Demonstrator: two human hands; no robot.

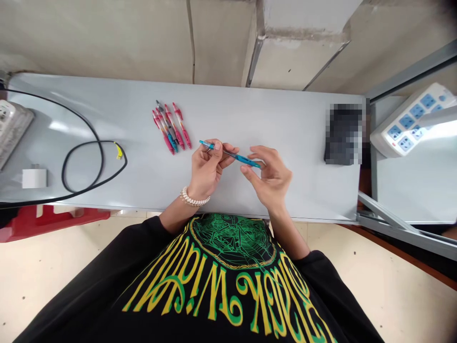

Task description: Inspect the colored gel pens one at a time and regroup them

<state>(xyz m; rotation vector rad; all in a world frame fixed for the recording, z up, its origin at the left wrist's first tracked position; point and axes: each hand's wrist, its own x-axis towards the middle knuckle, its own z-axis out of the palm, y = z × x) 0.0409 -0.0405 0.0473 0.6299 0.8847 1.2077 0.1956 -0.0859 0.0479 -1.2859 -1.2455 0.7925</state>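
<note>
A blue click pen (248, 161) is held slantwise above the table. My left hand (209, 164) pinches its clip half between thumb and fingers, and a white beaded bracelet circles that wrist. At the pen's blue grip end is my right hand (273, 176), its thumb and fingers apart around that end. Whether a right fingertip touches the pen I cannot tell. To the left lies a group of pens on the table: a red pen (182, 125), other red ones beside it, and a blue-gripped pen (172, 140) partly covered among them.
On the grey table (228, 107), a looped black cable (102, 162) with a yellow tag and a white charger (34, 178) lie left. A power strip (14, 126) sits at the left edge. Right are a blurred dark object (343, 134), a metal frame (392, 214) and another power strip (414, 119).
</note>
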